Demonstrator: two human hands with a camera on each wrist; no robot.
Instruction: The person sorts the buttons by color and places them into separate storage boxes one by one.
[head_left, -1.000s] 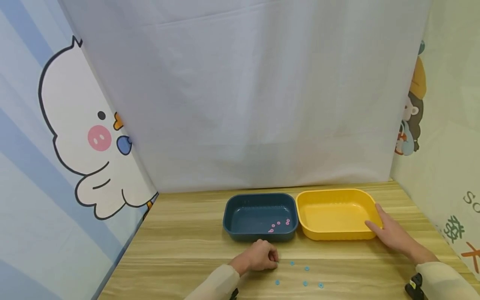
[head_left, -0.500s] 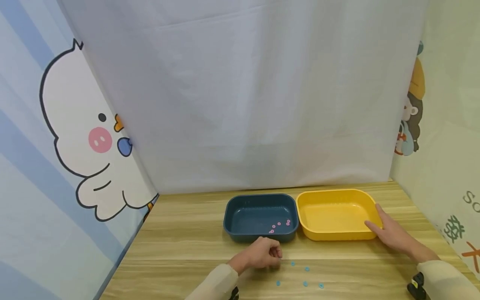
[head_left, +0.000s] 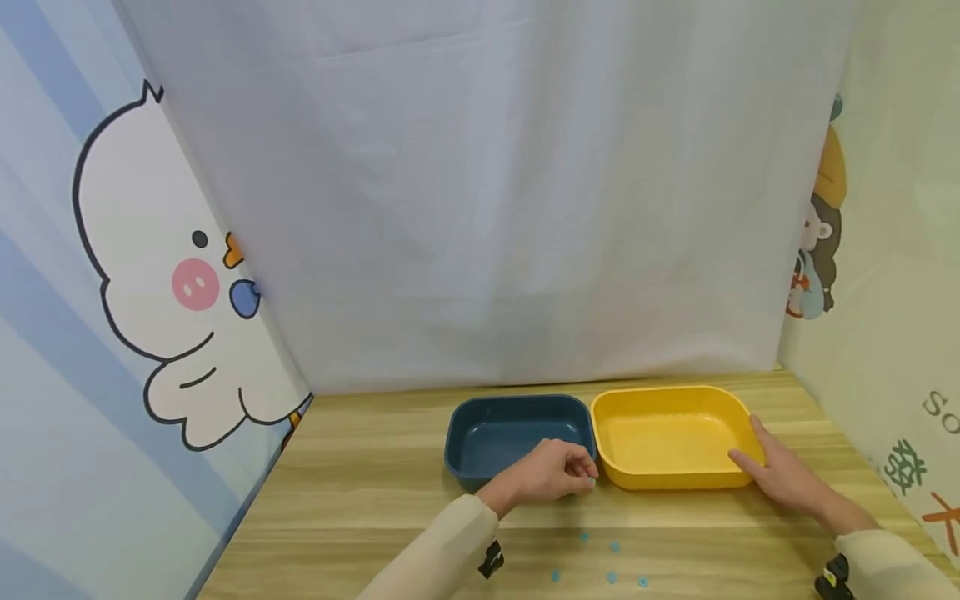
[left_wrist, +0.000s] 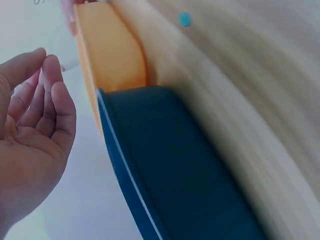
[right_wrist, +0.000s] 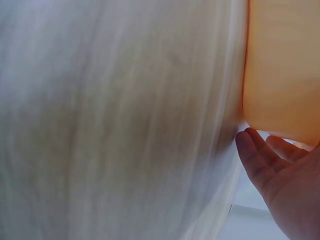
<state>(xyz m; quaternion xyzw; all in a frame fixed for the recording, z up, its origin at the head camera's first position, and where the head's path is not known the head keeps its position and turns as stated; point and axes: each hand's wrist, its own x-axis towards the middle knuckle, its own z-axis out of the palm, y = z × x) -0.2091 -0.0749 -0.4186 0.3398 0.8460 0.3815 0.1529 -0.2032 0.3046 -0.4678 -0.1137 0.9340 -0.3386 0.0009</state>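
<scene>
Thumb and fingertips of my left hand [head_left: 551,471] pinch a small light-blue button [head_left: 592,481], mostly hidden by the fingers. The hand hovers above the front right corner of the dark blue tray [head_left: 468,400]. To that tray's right stands a yellow tray [head_left: 675,481]. My right hand [head_left: 787,475] holds the yellow tray at its right front corner, thumb over the rim and fingers along the outside. Several loose blue buttons, one at the right front [head_left: 642,582], lie on the table in front of the trays. In the left wrist view, one blue button [left_wrist: 185,19] shows on the wood.
Both trays stand side by side on a wood-grain table [head_left: 360,467]. A white cloth [head_left: 450,208] hangs behind them. Printed panels with cartoon figures, such as the white bird [head_left: 161,250], close off the left and right sides.
My left hand has lifted off the table and moved right and away from me with a blue button, now covering the pink buttons in the blue tray. The right hand stays on the yellow tray.
</scene>
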